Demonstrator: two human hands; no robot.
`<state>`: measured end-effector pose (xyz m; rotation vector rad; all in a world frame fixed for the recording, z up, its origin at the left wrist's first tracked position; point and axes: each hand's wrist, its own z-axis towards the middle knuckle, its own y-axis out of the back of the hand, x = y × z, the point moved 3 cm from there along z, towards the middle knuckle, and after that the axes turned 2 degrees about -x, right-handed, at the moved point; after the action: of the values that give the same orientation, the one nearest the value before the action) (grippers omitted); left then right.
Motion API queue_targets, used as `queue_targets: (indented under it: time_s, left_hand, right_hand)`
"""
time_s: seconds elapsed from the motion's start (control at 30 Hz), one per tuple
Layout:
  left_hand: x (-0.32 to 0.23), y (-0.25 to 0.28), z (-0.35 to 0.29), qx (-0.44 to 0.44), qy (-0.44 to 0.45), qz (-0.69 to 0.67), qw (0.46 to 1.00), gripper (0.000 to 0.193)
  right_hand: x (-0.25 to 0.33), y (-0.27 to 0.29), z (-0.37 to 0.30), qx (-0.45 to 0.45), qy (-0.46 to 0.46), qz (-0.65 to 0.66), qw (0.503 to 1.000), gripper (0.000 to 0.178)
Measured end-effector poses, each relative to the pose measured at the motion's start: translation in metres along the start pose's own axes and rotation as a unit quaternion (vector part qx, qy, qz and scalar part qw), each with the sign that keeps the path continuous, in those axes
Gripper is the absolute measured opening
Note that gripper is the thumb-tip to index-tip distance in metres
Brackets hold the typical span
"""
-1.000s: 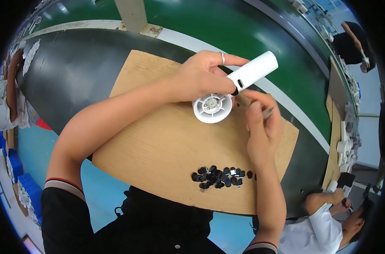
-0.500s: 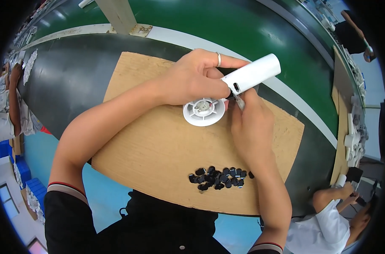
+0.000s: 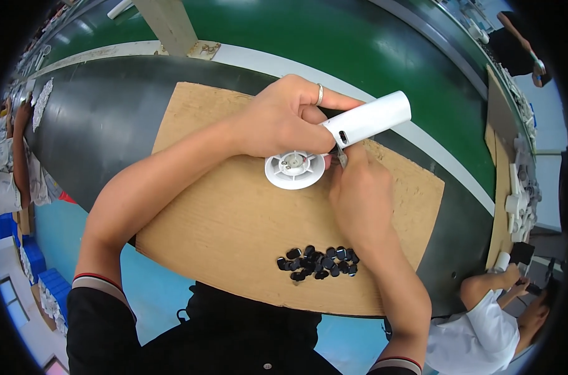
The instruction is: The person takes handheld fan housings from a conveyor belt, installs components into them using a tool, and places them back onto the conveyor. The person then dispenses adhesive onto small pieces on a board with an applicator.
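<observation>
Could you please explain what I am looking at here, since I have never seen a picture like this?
This is one view from a wide fisheye camera worn on a person's head, looking down at their own two bare hands, so straight edges bend near the rim. There is no machine. The left hand, with a ring, grips a white handheld device with a round white ribbed head. The right hand pinches a small metal tool where handle and head meet. Everything rests over a brown board on a dark belt, with a heap of small black parts nearer the person. Another worker sits at lower right.
</observation>
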<state>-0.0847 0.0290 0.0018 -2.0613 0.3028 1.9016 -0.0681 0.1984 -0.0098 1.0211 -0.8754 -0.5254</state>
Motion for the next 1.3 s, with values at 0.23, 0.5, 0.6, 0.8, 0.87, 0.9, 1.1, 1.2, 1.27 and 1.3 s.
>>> queue_targets:
  time_s: [0.23,0.5,0.6,0.8,0.87,0.9,1.1,1.2,1.27,1.3]
  left_hand:
    - [0.001,0.002,-0.001,-0.006,0.030,0.008,1.000,0.066]
    - [0.008,0.002,0.000,-0.035,-0.009,-0.038,0.999,0.057]
    - [0.009,0.002,0.001,-0.031,-0.009,-0.045,0.998,0.057]
    - [0.007,0.001,-0.001,-0.014,0.017,-0.042,0.999,0.060]
    - [0.002,0.003,0.001,0.005,0.030,-0.013,0.999,0.065]
    - [-0.001,0.002,0.001,0.023,0.042,0.015,0.999,0.069]
    - [-0.004,-0.001,0.000,0.025,0.050,-0.015,0.998,0.067]
    - [-0.004,-0.001,0.000,0.028,0.055,-0.020,0.998,0.067]
    - [-0.004,0.000,0.000,0.030,0.056,-0.022,0.998,0.066]
    - [-0.002,0.003,0.000,0.030,0.049,-0.024,0.998,0.065]
  right_hand:
    - [0.003,-0.006,0.001,0.028,-0.020,-0.019,0.999,0.017]
    - [-0.008,0.001,0.002,-0.006,-0.021,0.065,0.998,0.015]
    - [-0.009,-0.001,0.005,-0.006,-0.004,0.038,0.999,0.015]
    - [-0.006,0.000,0.003,0.000,0.021,0.053,0.998,0.017]
    - [-0.005,-0.001,0.001,0.007,0.018,0.051,0.999,0.018]
    - [-0.004,-0.002,0.000,0.015,0.016,0.048,0.999,0.019]
    - [0.001,-0.002,-0.005,0.022,0.014,0.020,0.999,0.019]
    - [0.006,-0.002,-0.006,-0.002,0.022,0.013,1.000,0.018]
    - [0.006,-0.005,-0.006,-0.017,0.019,0.018,1.000,0.018]
    - [0.005,-0.006,-0.005,-0.034,0.014,0.024,0.999,0.018]
